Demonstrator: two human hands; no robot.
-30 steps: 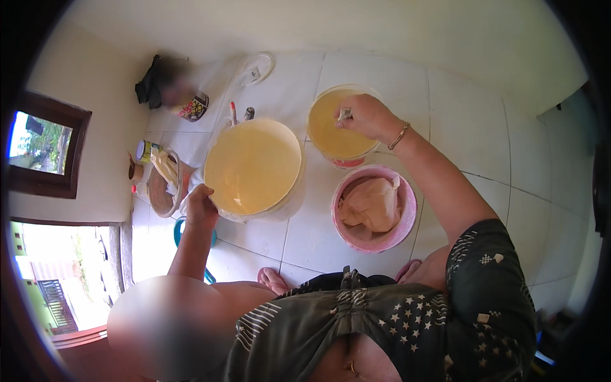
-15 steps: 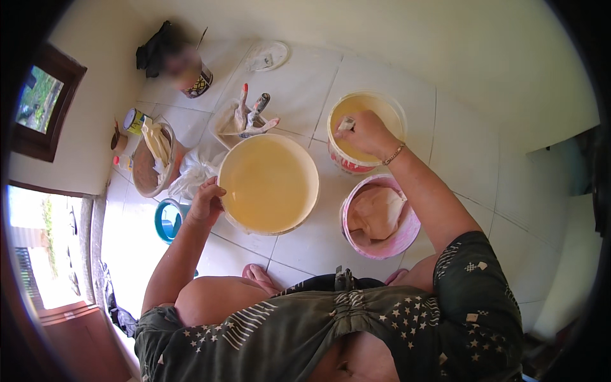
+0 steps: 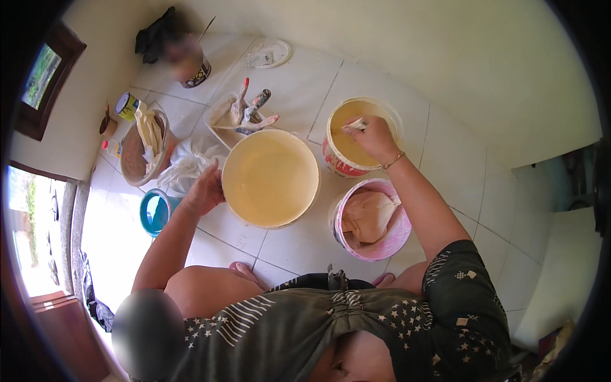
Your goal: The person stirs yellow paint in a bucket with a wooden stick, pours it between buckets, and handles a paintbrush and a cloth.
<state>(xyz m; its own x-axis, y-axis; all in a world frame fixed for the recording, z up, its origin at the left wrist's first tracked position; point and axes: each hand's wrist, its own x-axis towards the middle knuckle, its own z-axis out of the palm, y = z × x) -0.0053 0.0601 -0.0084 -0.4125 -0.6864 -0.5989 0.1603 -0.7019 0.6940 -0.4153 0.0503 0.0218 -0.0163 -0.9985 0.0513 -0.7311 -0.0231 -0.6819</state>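
My left hand (image 3: 207,189) is against the left side of a large cream bucket (image 3: 270,224), fingers curved along its wall. Pale yellow fills the view inside that bucket; I cannot tell how deep it is. Over a second bucket (image 3: 344,167), white with red marks and pale yellow inside, my right hand (image 3: 377,139) is closed on a small whitish piece (image 3: 358,124). Its lower part is hidden, so its kind does not show. Just nearer to me stands a pink-rimmed bucket (image 3: 402,239) holding a crumpled tan sheet or bag (image 3: 368,215).
Behind the cream bucket lies a tray (image 3: 219,121) with a roller and smeared tools. To the left are a white plastic bag (image 3: 191,162), a teal pail (image 3: 154,213), a brown basin (image 3: 133,156) and a yellow can (image 3: 127,106). A white lid (image 3: 273,54) lies farther back.
My left thumb has left the bucket's rim and the hand now lies along its outer wall. My right hand has turned slightly, tilting the whitish piece. The whole view has shifted a little.
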